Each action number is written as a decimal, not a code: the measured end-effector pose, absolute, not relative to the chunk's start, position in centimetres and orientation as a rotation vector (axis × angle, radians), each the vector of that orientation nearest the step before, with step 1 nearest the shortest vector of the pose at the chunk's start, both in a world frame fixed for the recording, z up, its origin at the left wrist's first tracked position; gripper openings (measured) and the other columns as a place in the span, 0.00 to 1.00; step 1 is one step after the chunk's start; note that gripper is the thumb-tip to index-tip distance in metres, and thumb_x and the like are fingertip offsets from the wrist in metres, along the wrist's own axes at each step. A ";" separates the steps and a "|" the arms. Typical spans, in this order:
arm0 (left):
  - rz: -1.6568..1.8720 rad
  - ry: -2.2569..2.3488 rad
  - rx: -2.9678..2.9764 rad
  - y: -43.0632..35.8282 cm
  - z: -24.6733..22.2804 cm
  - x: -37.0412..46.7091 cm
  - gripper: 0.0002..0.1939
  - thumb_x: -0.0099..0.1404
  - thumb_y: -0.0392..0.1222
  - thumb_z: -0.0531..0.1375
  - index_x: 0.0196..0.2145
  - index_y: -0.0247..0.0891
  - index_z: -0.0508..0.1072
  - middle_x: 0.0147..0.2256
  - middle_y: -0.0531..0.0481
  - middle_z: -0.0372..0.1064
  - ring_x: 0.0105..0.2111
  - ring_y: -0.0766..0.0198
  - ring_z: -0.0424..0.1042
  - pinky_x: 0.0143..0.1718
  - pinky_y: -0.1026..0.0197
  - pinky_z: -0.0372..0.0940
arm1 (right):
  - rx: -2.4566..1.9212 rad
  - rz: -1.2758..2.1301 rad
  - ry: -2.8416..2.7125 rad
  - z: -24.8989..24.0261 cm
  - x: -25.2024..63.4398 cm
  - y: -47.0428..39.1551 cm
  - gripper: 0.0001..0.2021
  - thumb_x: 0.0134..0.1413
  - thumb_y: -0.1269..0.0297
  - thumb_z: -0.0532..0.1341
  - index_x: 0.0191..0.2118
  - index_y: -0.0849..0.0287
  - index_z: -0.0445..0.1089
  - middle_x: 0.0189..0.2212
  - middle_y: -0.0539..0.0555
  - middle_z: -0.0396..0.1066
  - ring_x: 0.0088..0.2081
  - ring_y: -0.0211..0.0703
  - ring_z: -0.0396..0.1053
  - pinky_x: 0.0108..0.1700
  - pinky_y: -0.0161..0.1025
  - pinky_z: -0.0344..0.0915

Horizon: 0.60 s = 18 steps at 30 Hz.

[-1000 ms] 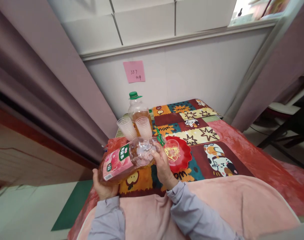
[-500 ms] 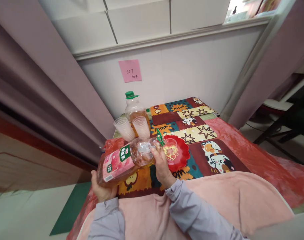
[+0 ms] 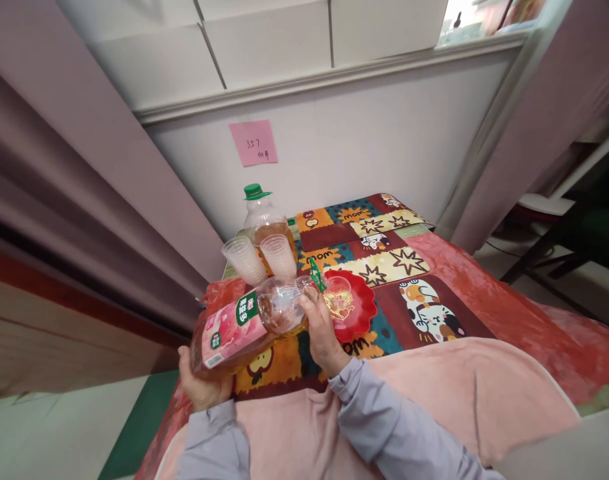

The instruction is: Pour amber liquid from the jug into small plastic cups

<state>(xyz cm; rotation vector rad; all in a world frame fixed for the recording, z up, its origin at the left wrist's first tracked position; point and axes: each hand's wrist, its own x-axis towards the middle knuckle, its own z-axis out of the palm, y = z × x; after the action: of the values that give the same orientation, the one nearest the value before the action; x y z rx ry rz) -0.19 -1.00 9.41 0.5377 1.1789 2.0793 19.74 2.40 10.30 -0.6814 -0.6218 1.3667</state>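
A large clear bottle of amber drink with a pink label (image 3: 237, 327) lies tilted between my hands, its green cap toward the right. My left hand (image 3: 204, 381) supports its base from below. My right hand (image 3: 321, 333) is wrapped round the neck near the cap. Just behind it stand two stacks of clear plastic cups, one on the left (image 3: 245, 261) and one on the right (image 3: 279, 257). A red scalloped plate (image 3: 359, 307) with a gold heart design sits beside my right hand, partly hidden by the hand and bottle neck.
Another bottle with a green cap (image 3: 264, 217) stands upright behind the cups. A colourful patterned mat (image 3: 419, 313) covers the table over red plastic sheeting (image 3: 514, 307). Pink cloth (image 3: 434, 393) lies at the near edge. A pink note (image 3: 253, 143) is on the white wall.
The camera view has shifted slightly, moving the scene a little to the left. Both hands keep their hold on the tilted bottle, which looks almost unchanged in pose.
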 end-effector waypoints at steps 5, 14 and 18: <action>2.093 1.189 0.565 -1.0 9.2 -0.2 0.33 0.67 0.70 0.61 0.52 0.37 0.81 0.61 0.39 0.76 0.72 0.34 0.61 0.75 0.32 0.52 | -0.663 1.360 -0.649 10.5 19.9 2.4 0.23 0.61 0.50 0.67 0.58 0.55 0.76 0.54 0.54 0.81 0.56 0.52 0.76 0.66 0.51 0.68; 2.108 1.200 0.520 -1.0 9.8 0.8 0.32 0.68 0.70 0.58 0.50 0.39 0.82 0.59 0.42 0.78 0.70 0.36 0.64 0.74 0.32 0.53 | -0.667 1.338 -0.637 10.7 20.0 2.4 0.19 0.61 0.51 0.67 0.53 0.56 0.76 0.55 0.54 0.80 0.57 0.53 0.75 0.67 0.50 0.67; 2.129 1.213 0.490 -0.9 9.8 0.9 0.31 0.67 0.68 0.59 0.49 0.38 0.82 0.56 0.42 0.80 0.70 0.36 0.64 0.75 0.33 0.53 | -0.654 1.368 -0.607 10.5 20.0 2.5 0.19 0.61 0.52 0.67 0.54 0.55 0.76 0.52 0.53 0.80 0.56 0.52 0.76 0.65 0.51 0.68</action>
<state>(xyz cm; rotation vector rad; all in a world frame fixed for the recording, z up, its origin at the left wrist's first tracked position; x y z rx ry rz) 0.86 -0.90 9.81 0.4904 1.2125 2.1292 19.98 2.50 10.50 -0.6543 -0.6074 1.3681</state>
